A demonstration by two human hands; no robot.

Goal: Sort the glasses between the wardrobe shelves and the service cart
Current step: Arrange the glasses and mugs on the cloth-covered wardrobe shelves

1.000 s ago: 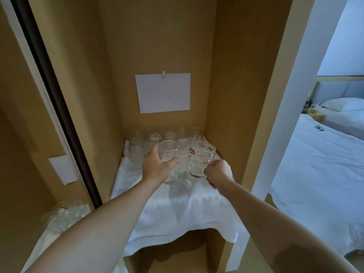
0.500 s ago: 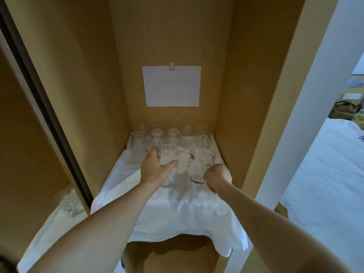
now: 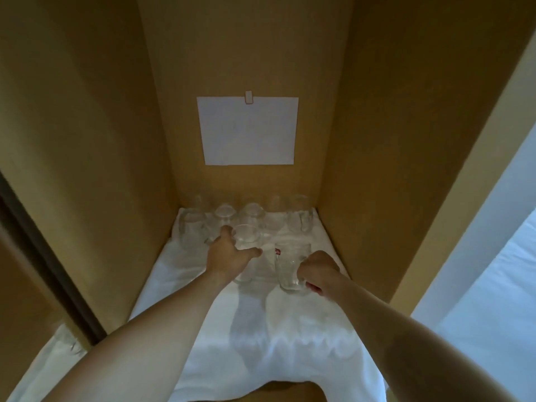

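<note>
1. The left hand is wrapping its fingers and thumb around a plain tumbler, grasping it by the upper wall near the rim, over the white cloth covering the wardrobe shelf.
2. The right hand is clenching around the handle side of a glass mug with a small red label; the handle itself is hiding under the fingers, so the exact grip there is hard to tell.
3. Both glasses are standing upright near the middle of the shelf, just beside each other; whether their bases are touching the cloth cannot be told.
4. A row of other glasses is standing at the back of the shelf, below a sheet of paper clipped to the rear wall.
5. The glassware is looking rigid, smooth and breakable, probably slippery in bare fingers; the mug is likely the heavier one.
6. Holding the tumbler round its middle and the mug by its handle is seeming safest, keeping each clear of its neighbours to avoid knocks.
</note>
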